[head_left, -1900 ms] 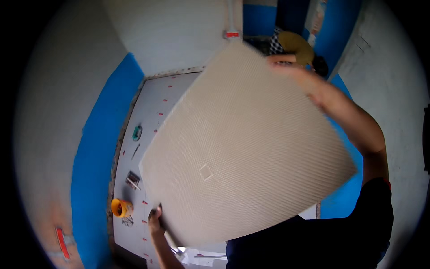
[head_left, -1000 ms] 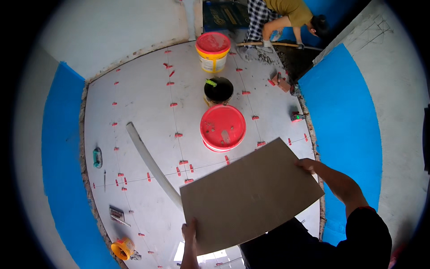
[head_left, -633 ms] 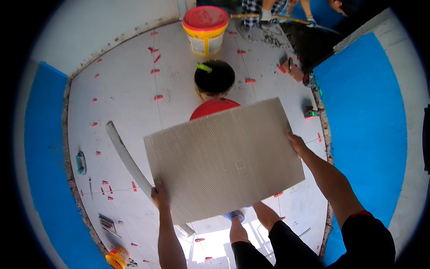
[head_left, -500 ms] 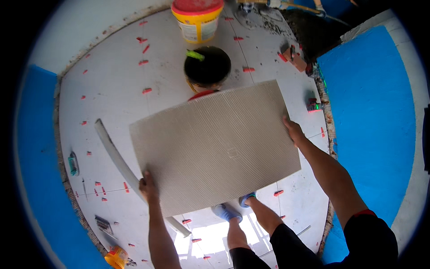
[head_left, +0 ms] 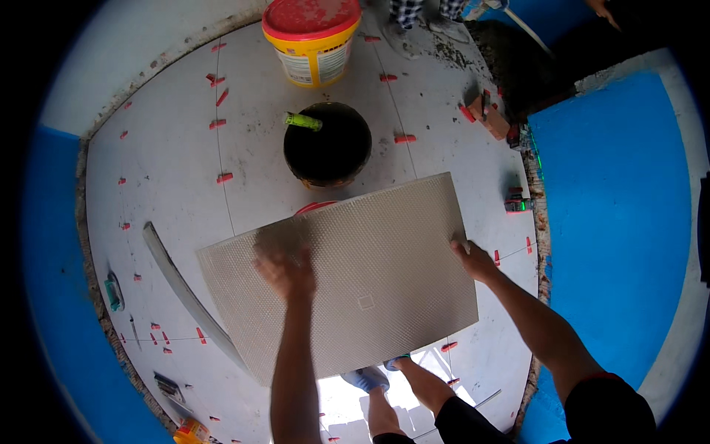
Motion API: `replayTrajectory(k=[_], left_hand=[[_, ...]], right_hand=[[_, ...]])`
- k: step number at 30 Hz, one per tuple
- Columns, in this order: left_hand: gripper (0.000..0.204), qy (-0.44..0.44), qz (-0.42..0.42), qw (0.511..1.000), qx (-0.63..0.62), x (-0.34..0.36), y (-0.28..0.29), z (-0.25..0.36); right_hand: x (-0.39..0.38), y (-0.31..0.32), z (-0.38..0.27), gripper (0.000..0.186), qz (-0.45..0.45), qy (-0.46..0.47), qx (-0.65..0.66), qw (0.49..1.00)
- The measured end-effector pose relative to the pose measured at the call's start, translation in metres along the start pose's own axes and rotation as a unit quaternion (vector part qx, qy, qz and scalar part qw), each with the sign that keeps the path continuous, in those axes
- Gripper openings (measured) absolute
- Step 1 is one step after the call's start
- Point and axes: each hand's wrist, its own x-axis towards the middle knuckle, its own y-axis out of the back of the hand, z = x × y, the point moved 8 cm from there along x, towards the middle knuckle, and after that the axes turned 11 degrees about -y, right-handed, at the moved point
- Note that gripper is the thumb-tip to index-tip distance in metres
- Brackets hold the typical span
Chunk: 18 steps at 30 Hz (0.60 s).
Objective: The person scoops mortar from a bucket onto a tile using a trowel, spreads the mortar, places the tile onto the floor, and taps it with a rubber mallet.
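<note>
A large grey-beige tile point(head_left: 370, 259) lies with its ribbed back facing up, slightly tilted, in front of my body. My right hand point(head_left: 475, 261) grips its right edge, thumb on top. My left hand point(head_left: 286, 270) is over the upper left part of the ribbed face, off the edge; its fingers look spread but are blurred by motion. Whether it touches the tile I cannot tell. A red rim point(head_left: 314, 208) peeks out from under the tile's far edge; the rest of that thing is hidden.
Beyond the tile stand a dark bucket point(head_left: 329, 170) with a green handle point(head_left: 303, 121) in it and a yellow bucket point(head_left: 314, 63) with a red lid. Red wedges point(head_left: 224, 177) dot the tiled floor. A long bar point(head_left: 185, 285) lies left; a laser level point(head_left: 518, 203) stands right. Another person's feet point(head_left: 403, 37) are at the back.
My left hand has let go of the tile's left edge and moved up and right over its back. The tile has shifted slightly down and left in view; my right hand keeps its edge.
</note>
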Motion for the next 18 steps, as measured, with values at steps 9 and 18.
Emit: replayTrajectory(k=[9, 18], left_hand=[[0.095, -0.007, 0.047, 0.999, -0.005, 0.003, -0.016, 0.029], [0.099, -0.007, 0.019, 1.000, -0.014, 0.006, -0.022, 0.035]], right_hand=[[0.035, 0.043, -0.286, 0.043, -0.148, 0.208, 0.283, 0.925], [0.078, -0.033, -0.535, 0.056, 0.082, 0.468, -0.224, 0.851]])
